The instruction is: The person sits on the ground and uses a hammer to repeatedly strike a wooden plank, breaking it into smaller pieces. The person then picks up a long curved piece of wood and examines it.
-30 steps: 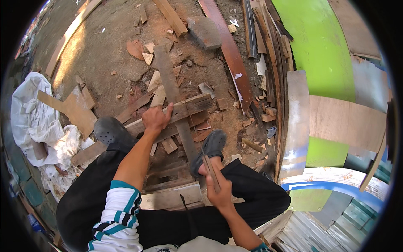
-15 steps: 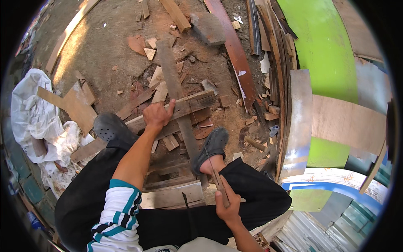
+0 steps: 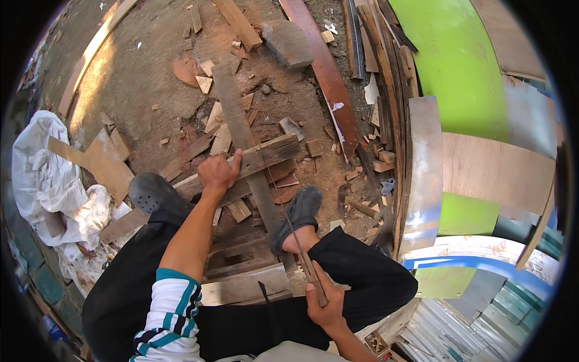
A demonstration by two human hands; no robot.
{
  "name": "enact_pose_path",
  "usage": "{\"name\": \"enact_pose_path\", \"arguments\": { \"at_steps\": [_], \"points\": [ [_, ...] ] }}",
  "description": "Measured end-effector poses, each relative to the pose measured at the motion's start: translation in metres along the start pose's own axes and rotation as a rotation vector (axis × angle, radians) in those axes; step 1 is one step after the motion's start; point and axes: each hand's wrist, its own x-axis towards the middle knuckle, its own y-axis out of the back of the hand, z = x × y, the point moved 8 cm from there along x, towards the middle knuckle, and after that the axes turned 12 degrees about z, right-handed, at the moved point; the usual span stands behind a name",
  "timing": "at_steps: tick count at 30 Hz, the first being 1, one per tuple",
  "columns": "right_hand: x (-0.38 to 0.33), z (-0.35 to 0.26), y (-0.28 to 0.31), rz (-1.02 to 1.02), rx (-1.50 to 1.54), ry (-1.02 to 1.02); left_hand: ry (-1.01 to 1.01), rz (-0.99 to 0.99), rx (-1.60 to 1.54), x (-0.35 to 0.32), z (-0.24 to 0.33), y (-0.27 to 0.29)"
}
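My left hand [image 3: 218,171] presses down on a weathered wooden plank [image 3: 274,152], its fingers wrapped over the plank and its thumb along the top. That plank lies slantwise across a longer narrow board [image 3: 231,99]. In my right hand [image 3: 326,305] is the wooden handle of a handsaw [image 3: 313,279]. Its thin blade, seen nearly edge-on, runs forward past my right foot to the plank, just right of my left hand. Whether the teeth have cut into the wood is too fine to tell. My feet in dark clogs [image 3: 304,208] rest on both sides.
Wood offcuts [image 3: 221,139] litter the dirt ground. A grey stone block [image 3: 287,43] and a reddish-brown board [image 3: 325,75] lie ahead. Green panels [image 3: 458,60] and stacked planks line the right; a white sack [image 3: 45,175] slumps at left. Low wooden slats [image 3: 247,286] sit before me.
The view has turned slightly, so the scene sits a little farther left. My left hand stays on the plank; my right hand keeps its grip on the handsaw, with little visible movement.
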Motion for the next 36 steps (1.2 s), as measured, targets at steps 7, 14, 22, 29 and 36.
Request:
{"name": "enact_pose_path", "arguments": {
  "at_steps": [7, 14, 22, 29, 36],
  "points": [
    [0.146, 0.052, -0.125, 0.063, 0.120, 0.014, -0.026, -0.052, 0.001, 0.007, 0.008, -0.006],
    [0.007, -0.006, -0.007, -0.059, -0.033, 0.001, 0.014, -0.041, 0.012, 0.001, -0.004, -0.007],
    [0.142, 0.058, -0.129, 0.083, 0.122, 0.081, -0.030, -0.016, -0.027, 0.005, 0.008, -0.004],
    [0.006, 0.014, -0.019, -0.064, -0.012, -0.114, 0.007, -0.032, -0.001, 0.000, -0.004, -0.008],
    [0.113, 0.059, -0.109, -0.040, 0.106, -0.059, -0.001, -0.088, -0.002, -0.008, 0.000, -0.012]
  ]
}}
